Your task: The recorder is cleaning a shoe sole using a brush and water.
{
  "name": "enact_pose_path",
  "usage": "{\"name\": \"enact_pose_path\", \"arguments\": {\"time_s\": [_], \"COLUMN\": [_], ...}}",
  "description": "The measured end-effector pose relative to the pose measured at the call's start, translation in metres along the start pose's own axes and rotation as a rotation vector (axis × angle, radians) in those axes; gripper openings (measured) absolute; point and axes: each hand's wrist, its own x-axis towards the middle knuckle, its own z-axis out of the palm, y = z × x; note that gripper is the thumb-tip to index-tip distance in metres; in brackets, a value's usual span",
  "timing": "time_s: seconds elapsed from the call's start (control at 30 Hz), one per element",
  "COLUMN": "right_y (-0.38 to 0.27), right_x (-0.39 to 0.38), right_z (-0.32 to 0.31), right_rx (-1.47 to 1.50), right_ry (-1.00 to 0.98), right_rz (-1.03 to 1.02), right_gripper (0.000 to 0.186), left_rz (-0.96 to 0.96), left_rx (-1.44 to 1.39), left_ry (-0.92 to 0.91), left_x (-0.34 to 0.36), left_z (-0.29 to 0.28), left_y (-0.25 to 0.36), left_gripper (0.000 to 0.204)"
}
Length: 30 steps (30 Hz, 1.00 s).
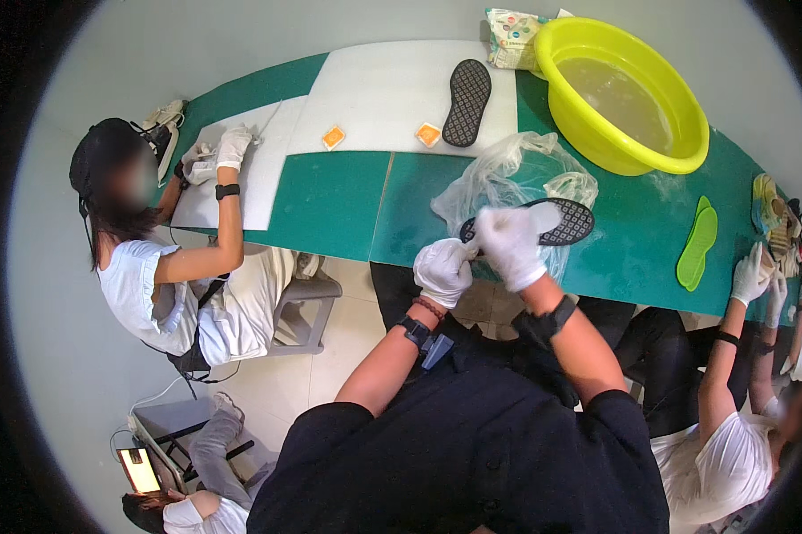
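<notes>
My white-gloved left hand [441,271] is closed at the near-left end of a black patterned shoe sole [572,230], apparently gripping it. My gloved right hand [512,249] is closed over the sole's left part; what its fingers hold is hidden. A smooth white piece [543,212] lies on the sole beside my right fingers; I cannot tell what it is. Crumpled clear plastic bags [494,173] lie under and behind the sole. A second black sole [467,93] lies on a white foam sheet [356,80], near two small orange packets [427,134] [333,137].
The green table [330,196] holds a yellow basin [628,160] of cloudy water, a printed pack [507,40], green insoles [696,245] and shoes [765,205]. Gloved co-workers sit at left [125,267] and right [721,454]; another person [196,512] is behind at lower left.
</notes>
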Motion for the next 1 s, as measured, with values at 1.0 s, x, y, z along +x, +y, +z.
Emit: {"name": "enact_pose_path", "arguments": {"time_s": [1.0], "right_y": [0.012], "right_x": [-0.005], "right_z": [-0.022], "right_rx": [-0.147], "right_ry": [0.117], "right_rz": [0.138], "right_gripper": [0.046], "left_rz": [0.009], "left_rx": [0.000], "left_ry": [0.015], "left_x": [0.008], "left_z": [-0.002], "left_y": [0.007], "left_gripper": [0.008]}}
